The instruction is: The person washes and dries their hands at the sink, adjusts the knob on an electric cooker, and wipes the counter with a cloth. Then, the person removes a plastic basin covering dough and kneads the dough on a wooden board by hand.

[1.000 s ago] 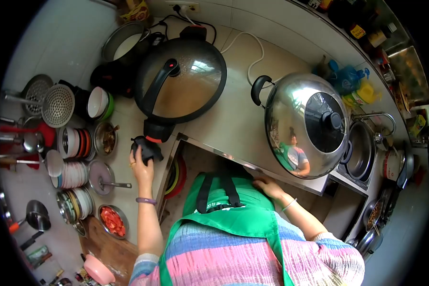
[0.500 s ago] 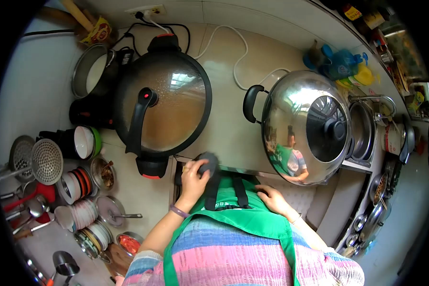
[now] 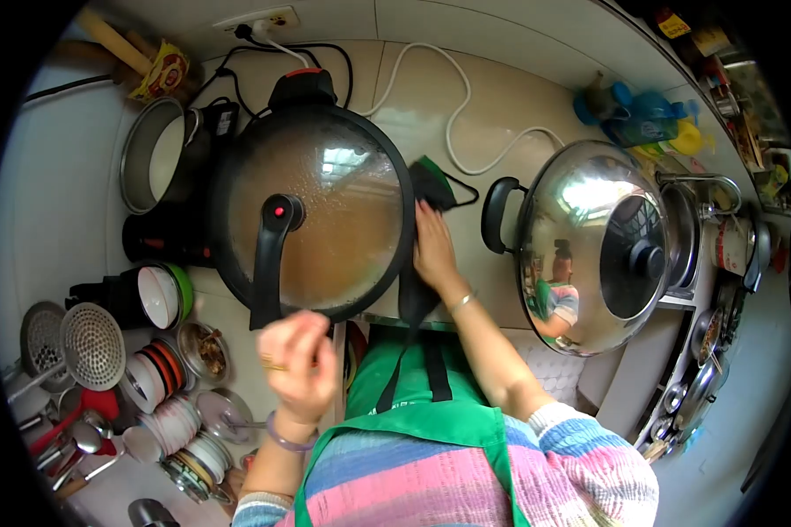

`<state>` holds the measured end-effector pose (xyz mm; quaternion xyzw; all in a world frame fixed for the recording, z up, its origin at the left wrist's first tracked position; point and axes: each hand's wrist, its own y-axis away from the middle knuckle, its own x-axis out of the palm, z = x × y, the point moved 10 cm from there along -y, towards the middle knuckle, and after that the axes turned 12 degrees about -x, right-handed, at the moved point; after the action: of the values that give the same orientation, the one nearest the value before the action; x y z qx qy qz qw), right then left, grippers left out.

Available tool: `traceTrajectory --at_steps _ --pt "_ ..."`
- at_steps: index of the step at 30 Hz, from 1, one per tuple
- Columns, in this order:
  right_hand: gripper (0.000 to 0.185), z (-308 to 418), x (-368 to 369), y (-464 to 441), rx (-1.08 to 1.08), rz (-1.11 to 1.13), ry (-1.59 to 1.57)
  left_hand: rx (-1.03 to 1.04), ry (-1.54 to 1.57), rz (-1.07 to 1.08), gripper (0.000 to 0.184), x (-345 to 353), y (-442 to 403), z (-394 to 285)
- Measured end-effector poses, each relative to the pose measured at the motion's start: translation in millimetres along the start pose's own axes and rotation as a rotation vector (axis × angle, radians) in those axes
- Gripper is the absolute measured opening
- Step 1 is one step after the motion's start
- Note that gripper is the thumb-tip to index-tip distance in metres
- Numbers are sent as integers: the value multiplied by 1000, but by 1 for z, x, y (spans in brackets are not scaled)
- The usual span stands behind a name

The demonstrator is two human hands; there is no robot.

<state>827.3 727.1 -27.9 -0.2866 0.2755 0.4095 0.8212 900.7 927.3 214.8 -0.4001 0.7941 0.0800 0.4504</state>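
A large black electric pan (image 3: 402, 255) sits at centre left, under a fogged glass lid (image 3: 343, 233) with an upright black handle (image 3: 271, 263). Brownish contents show faintly through the glass. My right hand (image 3: 433, 246) reaches to the pan's right side, fingers extended and together, gripping a dark cloth (image 3: 432, 186) with a green edge and black loop. The cloth hangs down between hand and pan wall. My left hand (image 3: 299, 364), slightly blurred, is raised before the pan's front, fingers curled, with nothing visible in them. It covers the pan's front handle.
A domed steel pot (image 3: 549, 255) stands to the right, near a sink (image 3: 681, 233). Bowls (image 3: 158, 297), strainers (image 3: 94, 347) and stacked dishes crowd the left. A white cord (image 3: 466, 97) crosses the counter behind. Blue bottles (image 3: 646, 119) stand at back right.
My right hand has moved from the apron up to the pan's right side, where the dark cloth now is. My left hand no longer holds the dark cloth and has shifted left.
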Motion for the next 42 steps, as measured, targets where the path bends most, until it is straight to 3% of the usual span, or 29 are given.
traceTrajectory --at_steps 2,5,9,13,18,21,29,35,38,40,42 --pt "60 -13 11 -38 -165 -10 84 -138 -105 -39 49 -12 -30 18" --pt "56 -31 9 -88 -177 -11 212 -211 -234 102 63 6 -54 42" --pt "53 -56 -14 -91 -54 -160 368 -329 -157 182 67 22 -63 63" --pt "57 -63 -29 -35 172 -114 463 -238 -103 173 66 24 -69 69" --pt "54 -101 -45 -64 300 -254 648 -278 -52 198 65 25 -72 75" --pt "55 -80 -39 -55 189 -202 373 -305 -30 218 66 27 -76 77" --pt "61 0 -17 87 137 168 420 -345 11 162 63 26 -76 89" --pt "63 -3 -19 101 139 137 407 -341 -13 134 64 24 -77 90" --pt "64 -3 -20 99 133 121 389 -461 16 164 63 18 -79 92" --pt "64 -3 -21 100 127 118 378 -363 97 88 62 8 -84 89" --pt "64 -3 -21 100 130 111 372 -539 207 153 63 3 -83 98"
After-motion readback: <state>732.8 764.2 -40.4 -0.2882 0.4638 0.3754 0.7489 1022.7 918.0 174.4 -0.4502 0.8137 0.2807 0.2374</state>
